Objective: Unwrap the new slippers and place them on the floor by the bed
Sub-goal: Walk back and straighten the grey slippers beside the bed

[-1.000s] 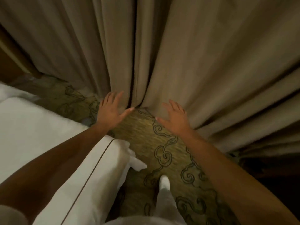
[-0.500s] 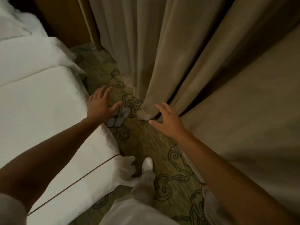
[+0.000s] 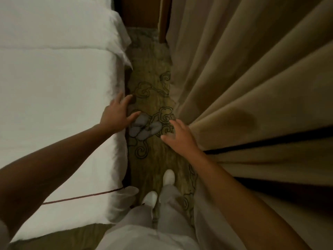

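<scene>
My left hand [image 3: 117, 115] hovers over the edge of the white bed [image 3: 54, 105], fingers spread and holding nothing. My right hand [image 3: 178, 138] is out over the carpet beside the curtain, also spread and holding nothing. Between the two hands, pale grey-blue rounded shapes [image 3: 144, 127] lie on the patterned carpet [image 3: 151, 82]. I cannot tell whether they are slippers or part of the carpet's pattern. No wrapper is in view.
A narrow strip of carpet runs between the bed on the left and a heavy beige curtain [image 3: 243, 78] on the right. A wooden panel [image 3: 140, 13] closes its far end. My feet [image 3: 168, 177] in white stand at the near end.
The view has swung from facing the curtain to looking along the gap beside the bed. Both hands stayed spread and empty; the pale shapes came into view between them.
</scene>
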